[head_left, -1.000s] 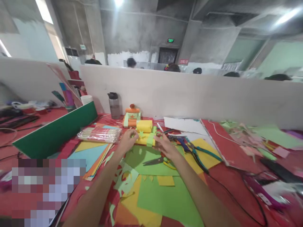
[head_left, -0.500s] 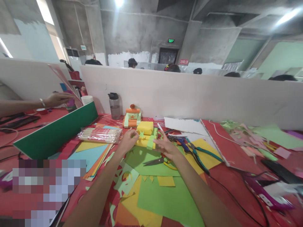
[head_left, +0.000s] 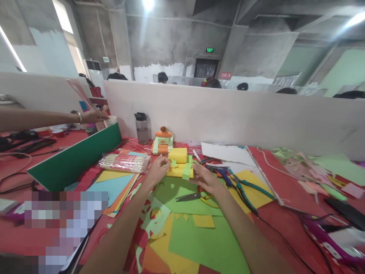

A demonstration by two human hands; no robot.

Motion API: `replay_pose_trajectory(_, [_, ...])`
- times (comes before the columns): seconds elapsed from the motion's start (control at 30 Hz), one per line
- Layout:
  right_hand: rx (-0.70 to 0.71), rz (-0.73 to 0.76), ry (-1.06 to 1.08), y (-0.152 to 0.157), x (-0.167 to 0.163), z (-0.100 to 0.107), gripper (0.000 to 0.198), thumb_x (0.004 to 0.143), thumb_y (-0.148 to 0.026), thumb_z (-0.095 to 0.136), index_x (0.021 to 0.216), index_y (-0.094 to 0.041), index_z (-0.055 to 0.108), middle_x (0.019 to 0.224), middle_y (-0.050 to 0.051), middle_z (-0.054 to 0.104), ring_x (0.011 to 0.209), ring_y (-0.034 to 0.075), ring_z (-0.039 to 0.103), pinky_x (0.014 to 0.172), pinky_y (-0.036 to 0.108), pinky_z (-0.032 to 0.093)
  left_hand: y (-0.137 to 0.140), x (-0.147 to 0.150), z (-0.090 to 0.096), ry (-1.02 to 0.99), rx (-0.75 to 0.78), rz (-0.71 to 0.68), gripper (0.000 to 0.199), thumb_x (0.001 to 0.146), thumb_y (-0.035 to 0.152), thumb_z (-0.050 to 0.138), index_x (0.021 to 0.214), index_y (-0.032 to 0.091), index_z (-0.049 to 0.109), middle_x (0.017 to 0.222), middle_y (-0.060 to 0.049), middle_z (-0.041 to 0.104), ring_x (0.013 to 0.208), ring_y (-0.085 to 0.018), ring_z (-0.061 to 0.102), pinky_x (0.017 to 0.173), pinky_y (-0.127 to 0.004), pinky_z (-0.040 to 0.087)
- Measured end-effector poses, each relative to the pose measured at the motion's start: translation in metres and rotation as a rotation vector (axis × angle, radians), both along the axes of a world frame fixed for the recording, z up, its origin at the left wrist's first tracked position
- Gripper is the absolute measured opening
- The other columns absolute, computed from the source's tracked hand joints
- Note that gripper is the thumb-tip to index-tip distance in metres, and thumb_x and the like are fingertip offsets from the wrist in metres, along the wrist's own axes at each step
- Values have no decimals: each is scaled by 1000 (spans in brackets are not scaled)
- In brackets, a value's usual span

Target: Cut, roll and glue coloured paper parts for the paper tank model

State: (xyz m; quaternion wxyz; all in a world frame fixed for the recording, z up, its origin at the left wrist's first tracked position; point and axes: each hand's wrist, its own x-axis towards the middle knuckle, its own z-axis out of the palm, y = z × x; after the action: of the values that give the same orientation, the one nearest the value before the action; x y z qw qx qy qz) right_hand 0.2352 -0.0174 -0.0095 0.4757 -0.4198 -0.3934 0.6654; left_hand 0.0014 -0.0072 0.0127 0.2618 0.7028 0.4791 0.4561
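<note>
A yellow paper model (head_left: 178,155) with a boxy top, a light-green star and a light-green strip stands on green paper (head_left: 162,194), turned toward me. My left hand (head_left: 158,169) is curled, thumb and fingers pinched at the model's left end. At the right end, my right hand (head_left: 207,179) rests with its fingers bent but apart, the fingertips beside the green strip. Whether they touch it is hard to see. Scissors (head_left: 189,197) with yellow-and-red handles lie under my right hand. Behind the model stands a similar orange and pale-green paper model (head_left: 163,142).
Pliers (head_left: 251,184), a corded blue tool (head_left: 228,179) and a yellow sheet lie to the right. Left are wrapped sticks (head_left: 124,163), coloured paper (head_left: 114,186) and a green board (head_left: 76,158). A bottle (head_left: 141,129) stands behind; another person's hand (head_left: 95,115) reaches toward a white cup.
My right hand has drawn back slightly from the green strip. My left hand stays at the model's left end. The other person's hand has moved right to the white cup.
</note>
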Motion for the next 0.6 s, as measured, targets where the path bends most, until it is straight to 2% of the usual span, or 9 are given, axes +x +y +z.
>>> replay_pose_trajectory(0.13, [-32, -35, -26, -1, -6, 4, 19, 89, -39, 65, 95, -21, 62, 86, 5, 75, 73, 19, 71, 66, 31, 62, -2, 0, 0, 10, -20, 12, 13, 77, 27, 49, 66, 21, 53, 72, 1, 62, 86, -20, 62, 110, -43, 38])
replay_pose_trajectory(0.3, [-9, -146, -52, -1, -7, 4, 18, 82, -32, 73, 86, -21, 60, 79, 2, 73, 67, 17, 69, 56, 26, 57, -3, 2, -2, 11, -31, 12, 14, 78, 28, 50, 66, 22, 53, 72, 1, 65, 100, -23, 64, 116, -43, 30])
replay_pose_trajectory(0.47, [13, -215, -41, -2, -8, 6, 22, 76, -30, 76, 86, -22, 58, 82, 0, 71, 73, 18, 69, 55, 27, 57, -2, 3, -2, 22, -26, -2, 15, 79, 29, 49, 66, 22, 52, 71, 2, 64, 89, -21, 65, 119, -44, 25])
replay_pose_trajectory(0.6, [35, -234, -43, 0, -9, 5, 29, 75, -30, 75, 96, -25, 57, 98, 4, 72, 84, 24, 70, 61, 35, 61, -2, 4, -1, 23, -20, -19, 15, 80, 29, 50, 66, 22, 51, 70, 2, 64, 87, -20, 66, 120, -45, 24])
